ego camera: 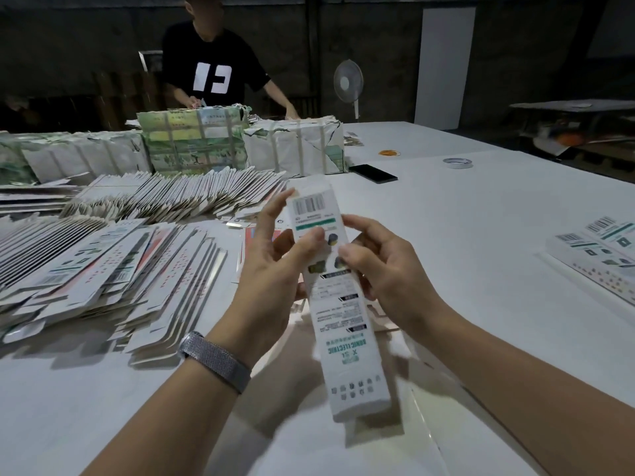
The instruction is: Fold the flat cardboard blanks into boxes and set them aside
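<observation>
Box (338, 304) is up off the desk (481, 207), held between both hands at centre. Its long axis runs roughly away from the person: near end low towards the body, far end with the barcode tilted up and away.

Both hands sit on the far half, so neither is clearly nearer. Left hand (275, 266) grips the left edge, thumb pressed on the printed face, fingers curled up along the side near the top. Right hand (381, 266) grips the right edge, thumb on the face opposite, fingers wrapped behind. Both are closed on the box. Palms face each other, forearms converge from the lower corners.

My read: it's already opened into a sleeve, and the far-end flap is the next thing to close. Near end looks unsupported.

Flat blanks (103, 269) lie in fanned stacks just left of the left hand. Finished boxes (598, 255) are at the right edge of the desk, well apart, so set-aside probably goes right.
</observation>
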A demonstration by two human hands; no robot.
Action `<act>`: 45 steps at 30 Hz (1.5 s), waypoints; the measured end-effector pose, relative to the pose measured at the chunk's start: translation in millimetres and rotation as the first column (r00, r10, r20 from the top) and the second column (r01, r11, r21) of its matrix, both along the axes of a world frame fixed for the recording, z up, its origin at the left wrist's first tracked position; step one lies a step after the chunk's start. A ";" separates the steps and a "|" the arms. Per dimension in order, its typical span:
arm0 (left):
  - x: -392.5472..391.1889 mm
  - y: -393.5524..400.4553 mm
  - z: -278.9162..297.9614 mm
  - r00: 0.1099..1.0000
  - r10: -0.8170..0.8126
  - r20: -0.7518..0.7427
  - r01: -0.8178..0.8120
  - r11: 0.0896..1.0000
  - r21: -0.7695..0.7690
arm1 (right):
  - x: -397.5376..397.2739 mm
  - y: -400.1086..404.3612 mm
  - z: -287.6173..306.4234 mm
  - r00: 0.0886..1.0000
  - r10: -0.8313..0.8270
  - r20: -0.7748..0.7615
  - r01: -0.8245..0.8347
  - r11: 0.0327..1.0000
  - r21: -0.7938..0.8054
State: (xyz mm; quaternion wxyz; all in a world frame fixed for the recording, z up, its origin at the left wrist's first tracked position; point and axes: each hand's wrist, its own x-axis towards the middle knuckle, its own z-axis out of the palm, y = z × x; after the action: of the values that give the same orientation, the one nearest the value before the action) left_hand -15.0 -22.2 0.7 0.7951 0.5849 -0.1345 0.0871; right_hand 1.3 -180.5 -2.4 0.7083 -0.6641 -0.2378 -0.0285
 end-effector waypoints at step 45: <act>-4.4 -9.2 -8.2 0.997 -0.074 0.027 0.066 0.973 0.220 | 2.9 -2.2 -0.9 0.996 -0.089 -0.010 0.088 0.964 0.253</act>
State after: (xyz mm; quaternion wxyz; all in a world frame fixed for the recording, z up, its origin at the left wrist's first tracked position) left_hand -19.3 -31.4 -7.6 0.7259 0.6622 -0.1778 0.0540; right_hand 4.2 -182.6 -3.4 0.7850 -0.5783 -0.2027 -0.0906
